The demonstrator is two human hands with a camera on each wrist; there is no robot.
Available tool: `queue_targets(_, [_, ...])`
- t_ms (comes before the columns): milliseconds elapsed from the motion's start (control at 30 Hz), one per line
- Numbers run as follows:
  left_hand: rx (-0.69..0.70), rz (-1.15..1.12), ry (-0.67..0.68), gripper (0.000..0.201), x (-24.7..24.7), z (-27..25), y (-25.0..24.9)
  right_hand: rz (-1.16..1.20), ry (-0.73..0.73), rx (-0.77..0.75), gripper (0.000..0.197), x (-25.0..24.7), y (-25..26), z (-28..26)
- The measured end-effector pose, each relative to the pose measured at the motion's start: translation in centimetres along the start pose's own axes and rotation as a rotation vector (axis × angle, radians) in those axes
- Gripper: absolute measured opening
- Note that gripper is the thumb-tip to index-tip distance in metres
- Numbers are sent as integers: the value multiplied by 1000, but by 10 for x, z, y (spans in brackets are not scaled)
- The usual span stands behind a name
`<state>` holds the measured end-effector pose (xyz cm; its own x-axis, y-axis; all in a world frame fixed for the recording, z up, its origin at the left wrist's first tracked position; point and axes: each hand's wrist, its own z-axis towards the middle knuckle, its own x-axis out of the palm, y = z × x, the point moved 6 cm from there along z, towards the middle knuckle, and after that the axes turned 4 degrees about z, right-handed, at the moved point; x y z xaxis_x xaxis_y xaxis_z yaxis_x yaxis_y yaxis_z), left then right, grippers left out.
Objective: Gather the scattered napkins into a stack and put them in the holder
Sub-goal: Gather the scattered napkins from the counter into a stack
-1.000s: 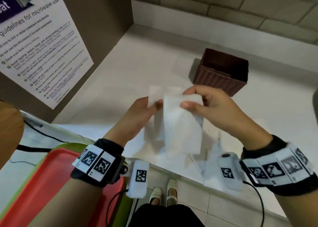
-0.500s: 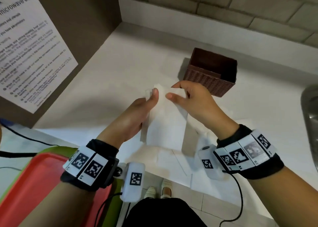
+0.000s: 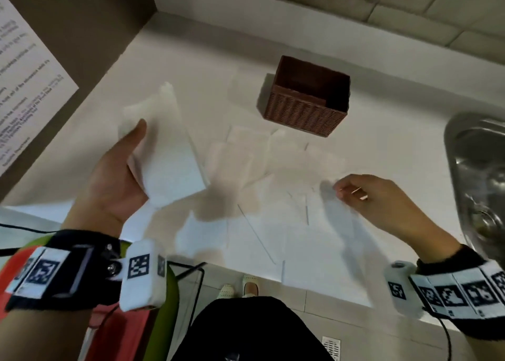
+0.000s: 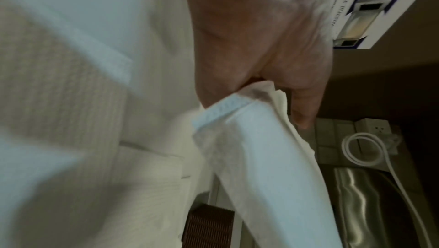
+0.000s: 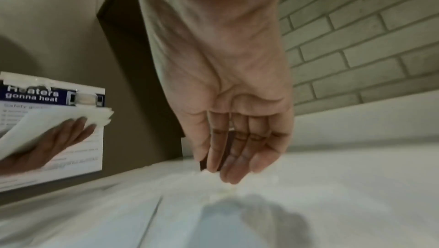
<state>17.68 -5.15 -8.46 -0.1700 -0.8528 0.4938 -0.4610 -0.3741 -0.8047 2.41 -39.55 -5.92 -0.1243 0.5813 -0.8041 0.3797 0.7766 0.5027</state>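
My left hand (image 3: 128, 158) grips a small stack of white napkins (image 3: 166, 153) above the counter's left side, thumb on top and fingers beneath (image 5: 71, 130); the left wrist view shows the stack (image 4: 261, 148) pinched at its edge. My right hand (image 3: 352, 189) hovers low over the loose napkins (image 3: 287, 210) spread across the white counter, its fingers (image 5: 237, 158) relaxed and pointing down, holding nothing. The brown woven holder (image 3: 306, 98) stands empty behind the loose napkins, apart from both hands.
A steel sink (image 3: 481, 169) lies at the right edge of the counter. A brown side panel with a printed microwave notice (image 3: 30, 81) bounds the left. A brick wall (image 3: 355, 2) runs behind. Red and green trays (image 3: 32, 333) sit below the counter's front left.
My right hand let go of the held napkins and dropped right, down toward the loose ones. My left hand carried the stack off to the left. The view tilted farther over the counter.
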Motion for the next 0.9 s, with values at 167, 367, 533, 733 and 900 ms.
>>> queue_targets(167, [-81,189,-71,32,15,7,21,-66,109,-74,61,39,-6,-16])
queue_targets(367, [-78,323,-109,8,35,7,35,-247,270,-212,96,92,11,-37])
queue_targets(533, [-86,314,-115,7,42,1,43,-397,297,-247,85,95,16,-31])
queue_targets(733, [-76,304,-123,8,42,-5,44,90,241,-257,28,72,20,-36])
queue_targets(900, [-69,296,-139,7,41,-5,42,118,109,-118,39,37,-2,-29])
